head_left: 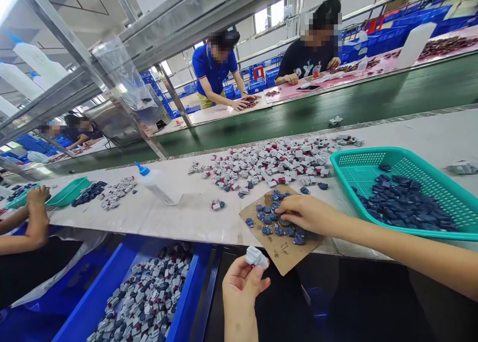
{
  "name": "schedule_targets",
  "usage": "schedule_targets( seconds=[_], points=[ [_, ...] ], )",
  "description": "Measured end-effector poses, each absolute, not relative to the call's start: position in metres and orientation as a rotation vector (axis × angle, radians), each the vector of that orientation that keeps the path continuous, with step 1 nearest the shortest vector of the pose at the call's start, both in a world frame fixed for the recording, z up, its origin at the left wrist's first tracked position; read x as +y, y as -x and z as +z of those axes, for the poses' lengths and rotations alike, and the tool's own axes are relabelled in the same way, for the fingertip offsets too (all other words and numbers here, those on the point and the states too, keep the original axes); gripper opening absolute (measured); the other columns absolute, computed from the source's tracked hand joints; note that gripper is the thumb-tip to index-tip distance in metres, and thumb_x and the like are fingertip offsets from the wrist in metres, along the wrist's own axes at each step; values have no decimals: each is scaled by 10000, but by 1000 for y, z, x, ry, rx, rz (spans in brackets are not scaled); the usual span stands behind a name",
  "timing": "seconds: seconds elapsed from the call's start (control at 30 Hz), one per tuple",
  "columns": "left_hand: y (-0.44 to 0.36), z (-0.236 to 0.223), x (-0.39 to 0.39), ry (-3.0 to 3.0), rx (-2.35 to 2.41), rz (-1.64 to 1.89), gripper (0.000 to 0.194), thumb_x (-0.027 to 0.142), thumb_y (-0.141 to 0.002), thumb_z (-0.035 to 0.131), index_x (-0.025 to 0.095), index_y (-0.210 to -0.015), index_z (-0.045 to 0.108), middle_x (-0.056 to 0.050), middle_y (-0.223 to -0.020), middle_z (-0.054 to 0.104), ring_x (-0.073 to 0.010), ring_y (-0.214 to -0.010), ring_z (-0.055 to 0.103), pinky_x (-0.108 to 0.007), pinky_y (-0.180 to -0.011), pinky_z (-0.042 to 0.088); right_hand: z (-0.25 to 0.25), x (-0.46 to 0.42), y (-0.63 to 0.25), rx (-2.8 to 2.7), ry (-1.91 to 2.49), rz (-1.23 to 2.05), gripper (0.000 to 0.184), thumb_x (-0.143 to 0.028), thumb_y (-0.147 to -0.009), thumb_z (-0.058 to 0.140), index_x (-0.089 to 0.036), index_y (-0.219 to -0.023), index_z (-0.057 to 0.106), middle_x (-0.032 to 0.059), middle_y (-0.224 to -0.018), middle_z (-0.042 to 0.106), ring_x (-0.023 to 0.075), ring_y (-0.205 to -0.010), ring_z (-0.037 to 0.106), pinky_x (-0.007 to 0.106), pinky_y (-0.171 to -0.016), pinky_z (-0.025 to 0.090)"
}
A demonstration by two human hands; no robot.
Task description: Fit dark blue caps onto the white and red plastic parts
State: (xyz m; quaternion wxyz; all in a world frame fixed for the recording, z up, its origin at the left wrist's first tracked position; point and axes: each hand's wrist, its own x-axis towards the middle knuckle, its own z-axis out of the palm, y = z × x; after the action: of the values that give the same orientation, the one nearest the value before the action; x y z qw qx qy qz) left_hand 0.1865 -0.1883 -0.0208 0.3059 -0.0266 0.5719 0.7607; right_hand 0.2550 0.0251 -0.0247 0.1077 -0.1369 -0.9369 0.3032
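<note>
Between the thumb and fingers of my left hand [244,285] is a small light-grey plastic part [256,257], raised in front of the table edge. My right hand [304,212] reaches down over a brown cardboard piece [284,270], its fingertips pinched at the small dark-blue parts [267,218] scattered there. Whether a blue part is between those fingertips is hidden. A wet-looking patch shows on the cardboard among the blue parts. Behind it lies a wide heap of grey parts [269,160], some with dark-red or blue pieces on them.
On the right stands a green basket [405,155] of dark-blue parts. A white bottle with a blue nozzle [159,185] leans at left. Below, a blue bin [93,294] holds many grey parts. Past the green conveyor [239,128], people work; a co-worker's arm [35,222] is at far left.
</note>
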Motion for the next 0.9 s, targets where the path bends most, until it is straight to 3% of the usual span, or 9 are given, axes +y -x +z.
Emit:
schedule_targets(
  seconds=[0.17,0.27,0.6,0.9],
  points=[
    [-183,-23,-164,100,1392,2031,389,321,-400,930,161,-705,749,-79,-709,753,-186,-680,717,-162,-493,550,-4,5,-271,-2523,550,1372,296,-454,-840,552,-169,-847,631,34,-741,642,143,-620,574,241,-551,456],
    [-182,-22,-153,77,1356,2022,375,324,-410,926,169,-706,757,-65,-691,750,-166,-637,707,-156,-487,546,7,-6,-277,-2365,580,1650,300,-473,-814,602,-174,-825,627,18,-716,613,133,-622,548,233,-549,435],
    [-174,-25,-133,75,1360,1919,350,330,-413,926,162,-647,726,-1,-603,697,-83,-520,608,-152,-485,548,8,-6,-270,-2344,547,1635,169,-344,-859,579,-181,-816,594,-2,-706,626,107,-605,562,201,-547,437],
    [-175,-23,-127,-15,1448,1957,296,302,-441,919,185,-625,718,19,-557,682,-79,-535,627,-120,-555,501,10,2,-266,-2440,488,1680,176,-326,-875,553,-180,-780,580,7,-685,623,113,-588,540,202,-527,416]
  ],
)
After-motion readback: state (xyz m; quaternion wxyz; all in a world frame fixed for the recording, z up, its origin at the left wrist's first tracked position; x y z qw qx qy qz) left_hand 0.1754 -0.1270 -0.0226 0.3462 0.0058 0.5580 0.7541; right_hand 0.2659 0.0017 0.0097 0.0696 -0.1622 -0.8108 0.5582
